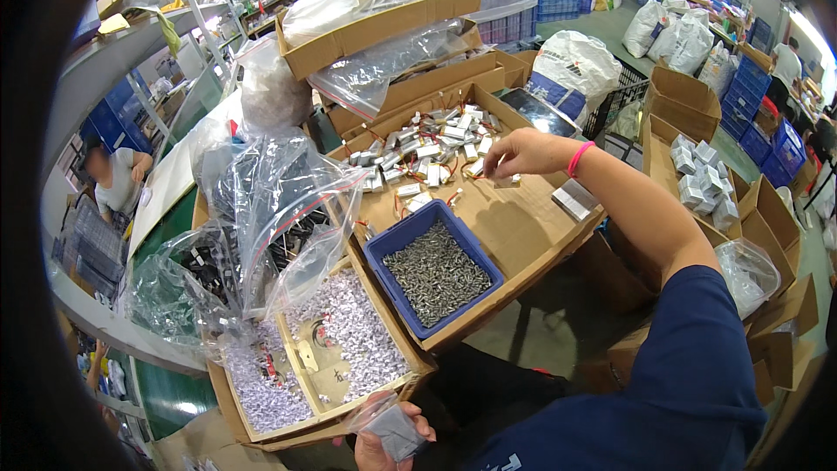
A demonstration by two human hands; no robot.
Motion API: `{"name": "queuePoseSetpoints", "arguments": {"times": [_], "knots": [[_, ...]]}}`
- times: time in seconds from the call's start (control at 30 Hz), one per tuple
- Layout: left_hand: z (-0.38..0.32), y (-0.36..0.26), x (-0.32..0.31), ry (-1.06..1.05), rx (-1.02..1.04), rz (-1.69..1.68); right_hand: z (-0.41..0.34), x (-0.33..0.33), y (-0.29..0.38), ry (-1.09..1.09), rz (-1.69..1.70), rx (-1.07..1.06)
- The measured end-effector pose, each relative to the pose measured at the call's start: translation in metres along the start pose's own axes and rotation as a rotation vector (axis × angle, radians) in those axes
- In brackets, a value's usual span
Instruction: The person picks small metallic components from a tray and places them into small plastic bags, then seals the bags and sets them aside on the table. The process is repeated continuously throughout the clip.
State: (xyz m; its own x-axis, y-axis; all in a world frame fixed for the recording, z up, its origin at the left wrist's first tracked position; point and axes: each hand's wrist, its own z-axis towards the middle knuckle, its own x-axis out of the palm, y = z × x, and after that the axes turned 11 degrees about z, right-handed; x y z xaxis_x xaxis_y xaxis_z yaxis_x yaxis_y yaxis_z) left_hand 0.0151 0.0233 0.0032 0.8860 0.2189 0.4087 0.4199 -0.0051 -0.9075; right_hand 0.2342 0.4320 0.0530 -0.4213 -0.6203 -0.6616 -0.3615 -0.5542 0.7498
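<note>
My left hand (386, 438), at the bottom, grips a grey block-like item (394, 432) together with a clear plastic bag. My right hand (520, 154), with a pink band at the wrist, is over the cardboard tray (516, 229), fingertips pinched at a small translucent piece (507, 181); whether it is held cannot be told. To its left lie piled silver battery packs (428, 150) with red wires. A blue plastic bin (431, 268) of small metal parts stands at the tray's near left corner. A stack of flat grey-white pieces (575, 200) lies near the right edge.
A divided wooden tray (297, 366) holds small white parts. Clear plastic bags (261, 190) cover dark parts at left. A cardboard box (660, 144) with silvery blocks (706, 173) is at right. Two people, one seated at left (118, 176), one at far right (785, 62), are in the background.
</note>
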Motion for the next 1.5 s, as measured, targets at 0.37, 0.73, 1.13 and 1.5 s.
{"name": "queuePoseSetpoints", "arguments": {"times": [0.37, 0.73, 1.13, 1.5], "knots": [[-0.001, -0.004, -0.002, 0.020, -0.005, 0.030, -0.001, 0.017, -0.010, -0.177, -0.556, 0.312], [-0.008, -0.008, -0.009, 0.026, 0.005, 0.058, 0.001, 0.017, 0.002, -0.198, -0.519, 0.096], [-0.020, -0.009, -0.020, 0.054, 0.021, 0.013, 0.032, 0.056, 0.032, -0.025, -0.838, 0.427], [-0.031, 0.002, -0.027, 0.062, 0.104, -0.053, 0.017, 0.067, 0.031, -0.101, -0.910, 0.344]]}}
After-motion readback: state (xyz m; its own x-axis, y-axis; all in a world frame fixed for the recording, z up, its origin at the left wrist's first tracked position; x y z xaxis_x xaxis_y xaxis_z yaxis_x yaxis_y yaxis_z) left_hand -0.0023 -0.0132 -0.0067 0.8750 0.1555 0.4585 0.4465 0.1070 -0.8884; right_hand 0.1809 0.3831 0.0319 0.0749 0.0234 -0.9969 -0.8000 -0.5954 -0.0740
